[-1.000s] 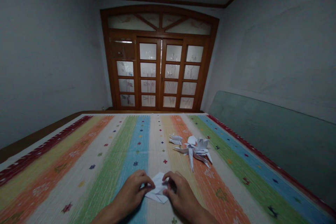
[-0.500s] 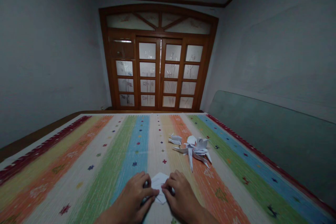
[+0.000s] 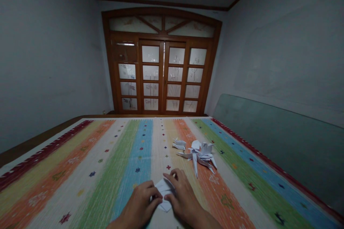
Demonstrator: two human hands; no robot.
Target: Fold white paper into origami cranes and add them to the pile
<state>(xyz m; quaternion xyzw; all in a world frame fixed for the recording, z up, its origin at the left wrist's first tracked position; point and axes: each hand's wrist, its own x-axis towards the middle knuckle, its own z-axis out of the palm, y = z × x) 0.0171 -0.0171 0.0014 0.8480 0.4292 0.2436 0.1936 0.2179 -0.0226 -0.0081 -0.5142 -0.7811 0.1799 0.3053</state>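
Note:
A small folded sheet of white paper (image 3: 164, 188) lies on the striped cloth at the near middle, with creases and a point toward me. My left hand (image 3: 143, 200) pinches its left edge, thumb and curled fingers together near the centre. On the right side, my right hand (image 3: 182, 196) holds the paper with the thumb on its lower part and the index finger at its upper right edge. The fingers of both hands hide part of the sheet. Beyond my right hand sits a cluster of folded white paper figures (image 3: 199, 154), with a smaller paper figure (image 3: 179, 144) to its left.
The striped cloth (image 3: 107, 171) covers the table. A pale green panel (image 3: 268, 128) runs along the right side. Wooden doors with glass panes (image 3: 162, 75) stand beyond the table's far edge, between white walls.
My right hand has shifted slightly up, its index finger now reaching the paper's upper edge and its thumb off the pinch. The paper has turned a little. The paper figures stay in place.

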